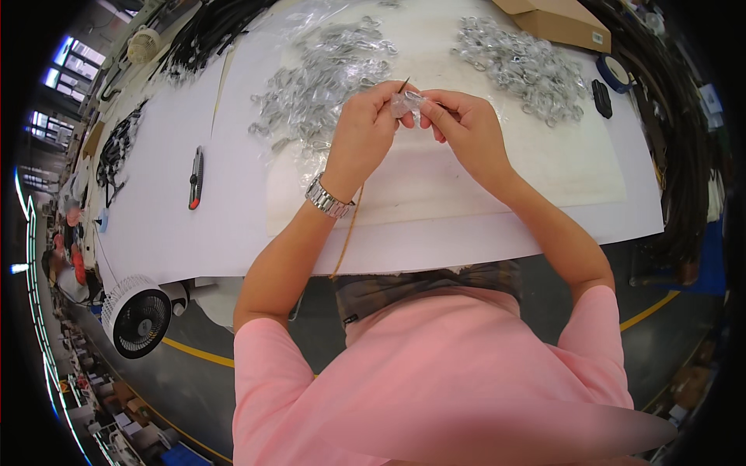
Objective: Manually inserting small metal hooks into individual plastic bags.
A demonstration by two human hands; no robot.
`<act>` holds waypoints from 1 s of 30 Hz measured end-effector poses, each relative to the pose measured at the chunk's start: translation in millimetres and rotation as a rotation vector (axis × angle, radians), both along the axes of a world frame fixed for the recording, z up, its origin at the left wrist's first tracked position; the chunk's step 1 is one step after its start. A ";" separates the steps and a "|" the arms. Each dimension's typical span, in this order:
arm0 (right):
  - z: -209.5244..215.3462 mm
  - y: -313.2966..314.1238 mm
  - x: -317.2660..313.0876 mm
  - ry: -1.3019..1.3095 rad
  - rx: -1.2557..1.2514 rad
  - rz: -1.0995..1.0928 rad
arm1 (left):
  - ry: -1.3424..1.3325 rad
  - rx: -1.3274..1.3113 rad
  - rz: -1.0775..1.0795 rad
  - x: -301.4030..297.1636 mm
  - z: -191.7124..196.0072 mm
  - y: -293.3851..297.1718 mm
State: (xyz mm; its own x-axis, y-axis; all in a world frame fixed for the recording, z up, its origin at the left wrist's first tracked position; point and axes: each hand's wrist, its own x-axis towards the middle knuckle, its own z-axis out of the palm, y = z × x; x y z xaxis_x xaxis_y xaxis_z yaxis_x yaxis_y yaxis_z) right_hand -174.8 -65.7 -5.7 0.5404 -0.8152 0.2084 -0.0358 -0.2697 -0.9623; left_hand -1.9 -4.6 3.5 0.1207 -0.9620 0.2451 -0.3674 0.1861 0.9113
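Observation:
Above the table, my left hand [364, 128] and my right hand [468, 132] meet, both closed with fingertips pinching a small clear plastic bag [402, 104]. What lies inside the bag is too small to make out. A thin dark pointed tip [405, 84] sticks up by my left fingers, and a bit of something dark shows between my right thumb and fingers. Beyond my left hand spreads a pile of small clear bags [318, 74] with grey loop-shaped pieces. A second such pile [521, 70] lies past my right hand.
A box cutter [196, 179] lies left on the white table [163, 225]. Far right are a cardboard box [556, 23], a blue tape roll [614, 74] and a small black object [601, 99]. Dark strands [684, 155] hang along the right edge. A fan [140, 314] stands at the near left.

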 end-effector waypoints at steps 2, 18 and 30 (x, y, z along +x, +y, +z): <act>5.7 10.2 7.1 -0.021 -0.064 -0.020 | 0.028 0.002 -0.050 6.7 -14.2 -6.3; 6.4 -1.6 -1.5 -0.070 -0.014 -0.042 | 0.238 0.169 -0.362 11.9 19.9 -0.1; -3.1 -39.0 -14.0 -0.451 0.559 0.109 | -0.020 0.034 -0.049 13.1 0.7 -8.4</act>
